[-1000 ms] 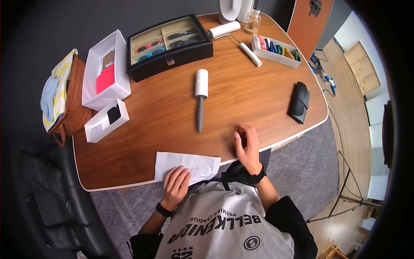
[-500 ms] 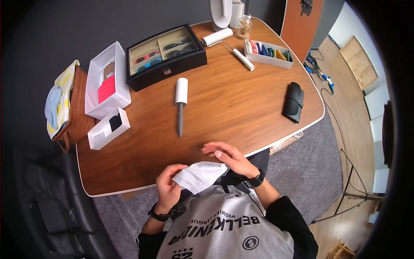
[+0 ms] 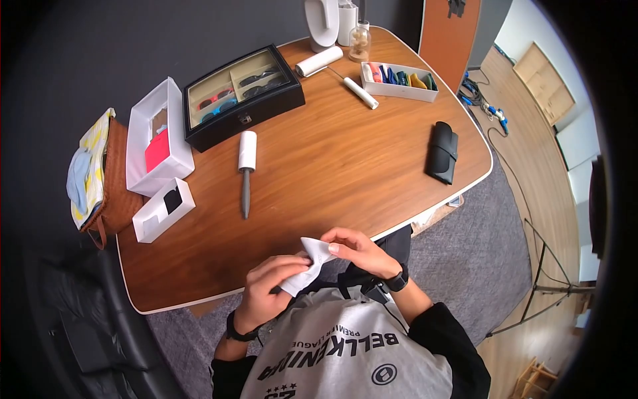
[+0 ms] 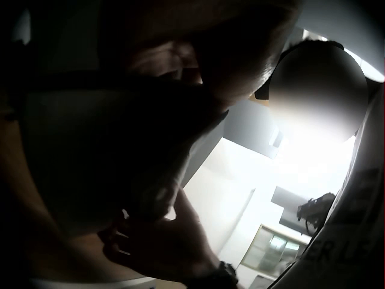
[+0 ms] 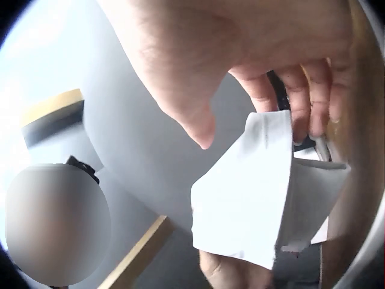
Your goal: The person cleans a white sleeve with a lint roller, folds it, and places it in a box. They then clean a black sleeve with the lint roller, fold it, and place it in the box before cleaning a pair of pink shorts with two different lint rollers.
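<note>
Both hands met just off the near edge of the wooden table (image 3: pixel 345 166), in front of the person's chest, with a folded white paper (image 3: pixel 307 265) held between them above the lap. The left hand (image 3: pixel 266 289) had its fingers curled round the lower end of the paper, and the right hand (image 3: pixel 355 249) pinched the upper corner between thumb and fingertips. In the right wrist view the paper (image 5: pixel 252 198) hung folded below the right hand's fingers (image 5: pixel 301 84), which closed on its top edge (the left wrist view was too dark to show how that hand's fingers lay).

On the table, well apart from the hands, a lint roller (image 3: pixel 246 166) lay with its grey handle toward the person. Behind it stood a black display case (image 3: pixel 242 96) with sunglasses under its lid, and to its left two white boxes (image 3: pixel 159 143), the smaller one nearer the table's edge. A black pouch (image 3: pixel 442 151) lay near the right edge. At the far end sat a white tray (image 3: pixel 397 76) of coloured items, with a second roller (image 3: pixel 319 61) beside it. A wicker basket (image 3: pixel 109 176) stood just beside the table's left side
</note>
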### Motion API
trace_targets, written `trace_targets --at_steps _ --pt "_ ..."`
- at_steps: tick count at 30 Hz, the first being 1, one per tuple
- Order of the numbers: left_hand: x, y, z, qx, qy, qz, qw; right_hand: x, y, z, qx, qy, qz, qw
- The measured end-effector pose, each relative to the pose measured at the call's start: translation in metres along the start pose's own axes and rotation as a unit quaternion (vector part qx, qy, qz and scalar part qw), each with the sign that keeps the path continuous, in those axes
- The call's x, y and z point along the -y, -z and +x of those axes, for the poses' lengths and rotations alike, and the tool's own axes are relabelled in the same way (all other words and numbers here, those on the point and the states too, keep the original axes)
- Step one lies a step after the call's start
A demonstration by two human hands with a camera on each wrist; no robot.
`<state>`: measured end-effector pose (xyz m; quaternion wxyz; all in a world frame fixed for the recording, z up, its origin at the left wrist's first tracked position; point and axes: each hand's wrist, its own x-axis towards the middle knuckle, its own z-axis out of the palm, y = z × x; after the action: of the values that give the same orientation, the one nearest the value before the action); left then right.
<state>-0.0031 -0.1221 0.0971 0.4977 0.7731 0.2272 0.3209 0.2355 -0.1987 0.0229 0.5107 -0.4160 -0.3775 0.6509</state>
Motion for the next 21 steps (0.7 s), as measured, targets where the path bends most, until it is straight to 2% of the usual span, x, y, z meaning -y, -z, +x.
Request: trace_targets --at_steps 2,5,7,8,10,13,14,19,21 --pt "0.001 0.0 0.005 0.019 -0.136 0.146 0.98 0.001 0.0 -0.002 -0.007 0.004 0.011 1.0" --pt "-0.003 0.003 0.0 0.027 -0.153 0.214 0.964 0.001 0.001 -0.007 0.029 -0.016 0.021 0.999" --pt "-0.011 0.006 -0.002 0.033 -0.158 0.256 0.953 0.0 -0.004 -0.01 0.048 -0.006 0.1 0.994" --pt "-0.015 0.008 -0.003 0.046 -0.175 0.279 0.943 -0.005 -0.003 -0.012 0.047 -0.007 0.101 0.994" --pt "-0.017 0.01 -0.007 0.06 -0.189 0.302 0.932 -0.024 0.0 -0.014 0.093 -0.05 0.152 0.983" --pt "-0.018 0.011 -0.015 0.067 -0.251 0.365 0.894 -0.037 -0.007 -0.013 0.095 -0.094 0.144 0.981" --pt "-0.018 0.012 -0.017 0.07 -0.25 0.364 0.895 -0.04 -0.008 -0.013 0.099 -0.12 0.134 0.979" --pt "-0.014 0.014 -0.026 0.068 -0.255 0.347 0.9 -0.044 -0.015 -0.014 0.141 -0.139 0.12 0.973" --pt "-0.009 0.014 -0.028 0.06 -0.251 0.339 0.905 -0.037 -0.02 -0.015 0.08 -0.152 0.141 0.975"
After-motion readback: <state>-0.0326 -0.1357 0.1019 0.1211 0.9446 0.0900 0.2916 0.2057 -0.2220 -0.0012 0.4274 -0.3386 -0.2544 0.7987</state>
